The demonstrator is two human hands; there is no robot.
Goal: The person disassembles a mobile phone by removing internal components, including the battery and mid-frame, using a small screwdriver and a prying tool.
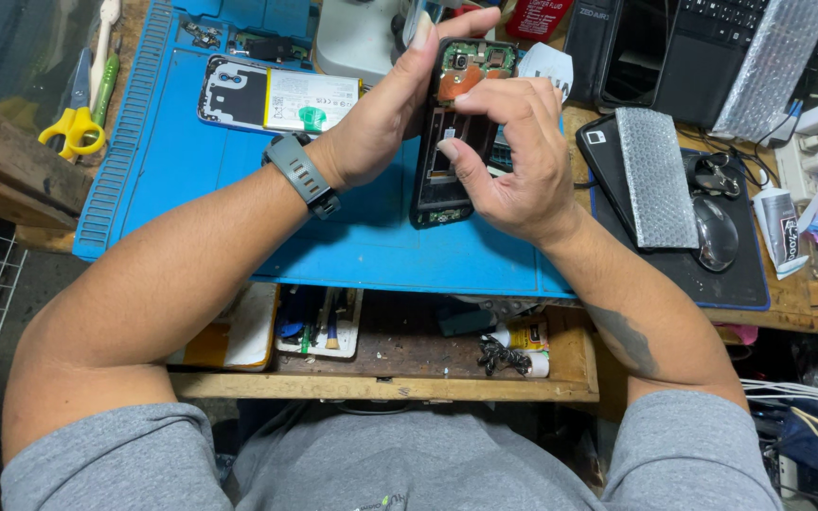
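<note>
I see the left hand (385,118) wrapped around the left edge of an opened phone (452,132), its fingers (447,28) curled over the phone's top and clamped on the frame, holding it tilted above the blue mat (201,180). The right hand (513,156) covers the phone's right side; its fingers (499,99) are bent together over the open back and its thumb tip presses on the inner parts near the middle, but I cannot tell whether anything small is pinched there. The phone's circuit board with the camera shows just below the left fingertips, and its lower end sticks out beneath the right palm. A grey watch (303,175) sits on the left wrist. Left of the left fingers, a detached back panel (276,97) lies flat on the mat, well apart from the phone. Farther left, yellow scissors (73,118) lie on the counter (11,161). Right of the right fingers a bubble-wrap strip (655,175) lies across a dark device, with a mouse (715,232) just beside it. Below the hands an open drawer (409,355) holds small tools.
</note>
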